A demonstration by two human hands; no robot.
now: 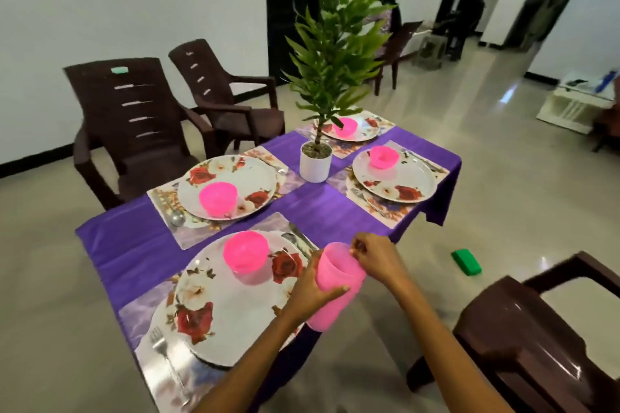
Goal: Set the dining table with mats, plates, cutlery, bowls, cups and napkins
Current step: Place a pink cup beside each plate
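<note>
Standing tilted over the near right edge of the table [141, 245], a stack of pink cups [335, 285] is held in both hands. The cups are of translucent plastic, smooth, tall and slightly tapered, one nested inside another, with the open rim turned up and away. The left hand [310, 292] is wrapped round the lower cup, the thumb pressed across its side. The right hand [375, 256] is closed at the rim, where the top cup's edge is pinched between thumb and fingertips.

The table is covered by a glossy purple cloth that hangs over its edges. Four rectangular mats with a shiny printed surface are laid on it, two along each long side. On each mat a round white plate with red and cream roses is set: the near plate [214, 308], the left plate [248, 174], the right plate [412, 178] and the far plate [364, 131]. On every plate a small round bowl of translucent pink plastic is placed; the near bowl [246, 253] sits toward the plate's far rim. A metal fork [164, 355] lies on the near mat at the table's near edge, just beside the plate, and a spoon [177, 219] lies beside the left plate. In the middle of the table a leafy green plant [335, 43] is held in a plain white cylindrical pot [315, 164].
</note>
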